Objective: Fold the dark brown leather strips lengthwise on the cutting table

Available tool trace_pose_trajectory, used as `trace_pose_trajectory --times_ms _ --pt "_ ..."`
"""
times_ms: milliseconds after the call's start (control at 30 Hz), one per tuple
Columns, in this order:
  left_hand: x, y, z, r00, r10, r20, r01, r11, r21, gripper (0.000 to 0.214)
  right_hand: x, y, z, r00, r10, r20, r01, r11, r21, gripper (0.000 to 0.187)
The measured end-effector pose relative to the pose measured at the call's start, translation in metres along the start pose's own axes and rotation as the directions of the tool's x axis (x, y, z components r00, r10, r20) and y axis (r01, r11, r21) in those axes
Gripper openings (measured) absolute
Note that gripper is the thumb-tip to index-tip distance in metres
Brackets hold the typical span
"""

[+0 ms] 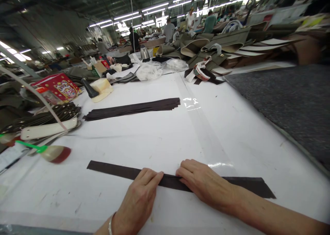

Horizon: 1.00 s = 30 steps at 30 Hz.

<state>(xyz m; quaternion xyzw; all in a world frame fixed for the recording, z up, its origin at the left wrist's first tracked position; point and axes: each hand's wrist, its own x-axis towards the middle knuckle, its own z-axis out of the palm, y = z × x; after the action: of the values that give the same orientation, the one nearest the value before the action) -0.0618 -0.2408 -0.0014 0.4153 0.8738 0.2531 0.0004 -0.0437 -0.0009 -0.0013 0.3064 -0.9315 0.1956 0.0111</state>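
A long dark brown strip (pixel 175 182), perhaps leather, lies across the white table close to me. Near its middle, my left hand (pixel 139 197) is closed, thumb and fingers pinching the far edge. To the right, my right hand (pixel 203 185) has curled fingers pressed on the same edge, a short gap from the left thumb. Between the hands this edge looks folded over in a narrow band. The strip's left end is bare and flat; its wider right end shows beyond my right wrist, which covers part of it.
Farther back lies a pile of similar dark strips (pixel 134 108). At left are a squeeze bottle (pixel 56 154) with red-brown liquid, studded straps (pixel 59 115) and a red patterned bag (pixel 63 87). A dark grey mat (pixel 286 100) covers the right side. Tape and bagged plastic (pixel 149 71) sit behind.
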Motion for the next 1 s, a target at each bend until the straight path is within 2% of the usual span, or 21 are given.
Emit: trace_pose_trajectory --times_ms 233,467,667,1000 --pt "-0.001 -0.003 -0.004 0.991 0.049 0.122 -0.055 0.997 0.051 0.054 -0.012 0.006 0.001 0.992 -0.121 0.022 0.122 0.991 -0.048 0.016" --pt "0.003 -0.003 -0.005 0.978 0.032 0.206 -0.063 0.988 0.144 0.058 -0.021 0.007 -0.003 0.976 -0.217 0.017 0.216 0.960 -0.178 0.016" --pt "0.007 0.001 -0.004 0.965 -0.007 0.263 -0.056 0.971 0.231 0.069 -0.025 0.009 -0.007 0.975 -0.222 -0.005 0.217 0.955 -0.200 0.019" --pt "0.009 0.002 -0.004 0.950 0.012 0.311 -0.109 0.949 0.295 0.078 -0.027 0.011 -0.013 0.963 -0.268 0.030 0.267 0.934 -0.237 0.020"
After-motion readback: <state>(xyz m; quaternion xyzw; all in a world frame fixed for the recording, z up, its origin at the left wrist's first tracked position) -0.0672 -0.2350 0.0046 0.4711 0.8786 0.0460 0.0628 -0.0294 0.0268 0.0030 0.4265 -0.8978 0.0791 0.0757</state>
